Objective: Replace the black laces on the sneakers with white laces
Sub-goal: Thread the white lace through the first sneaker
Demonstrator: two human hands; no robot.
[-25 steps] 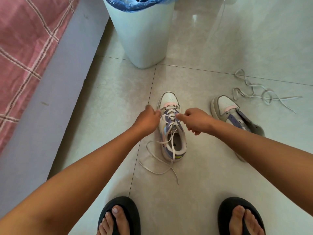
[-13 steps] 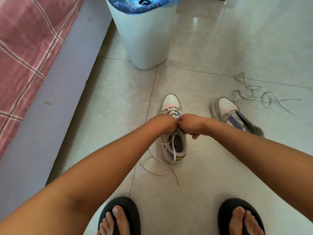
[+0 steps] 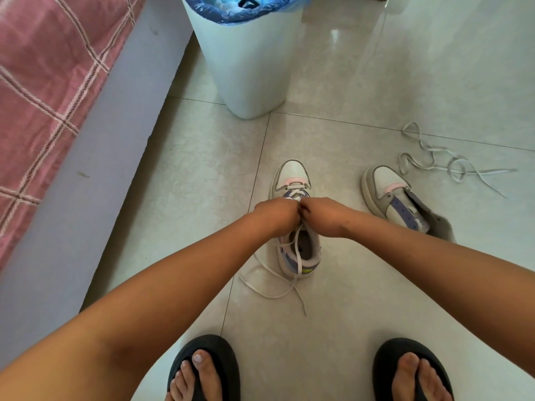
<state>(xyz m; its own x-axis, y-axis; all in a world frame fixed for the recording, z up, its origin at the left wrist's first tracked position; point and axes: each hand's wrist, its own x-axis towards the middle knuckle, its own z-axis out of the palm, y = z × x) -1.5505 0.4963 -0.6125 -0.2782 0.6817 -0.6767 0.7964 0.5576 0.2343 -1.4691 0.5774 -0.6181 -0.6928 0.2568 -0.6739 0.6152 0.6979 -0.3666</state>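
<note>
A white sneaker (image 3: 292, 175) with purple and pink trim stands on the floor tiles, toe pointing away from me. A white lace (image 3: 272, 285) is threaded through its lower eyelets, and its loose ends trail onto the floor toward me. My left hand (image 3: 276, 214) and my right hand (image 3: 321, 212) meet knuckle to knuckle over the middle of the shoe, both with curled fingers pinching the lace; the fingertips are hidden. The second sneaker (image 3: 396, 198) lies unlaced to the right. Another loose white lace (image 3: 434, 160) is tangled on the floor behind it.
A white bin (image 3: 246, 62) with a blue liner stands just beyond the sneaker. A bed with a pink checked sheet (image 3: 43, 82) and grey side runs along the left. My feet in black slippers (image 3: 202, 369) are at the bottom edge.
My hands were apart, each pulling a lace end outward; they have come together over the middle of the shoe. Between the last two frames they hardly move.
</note>
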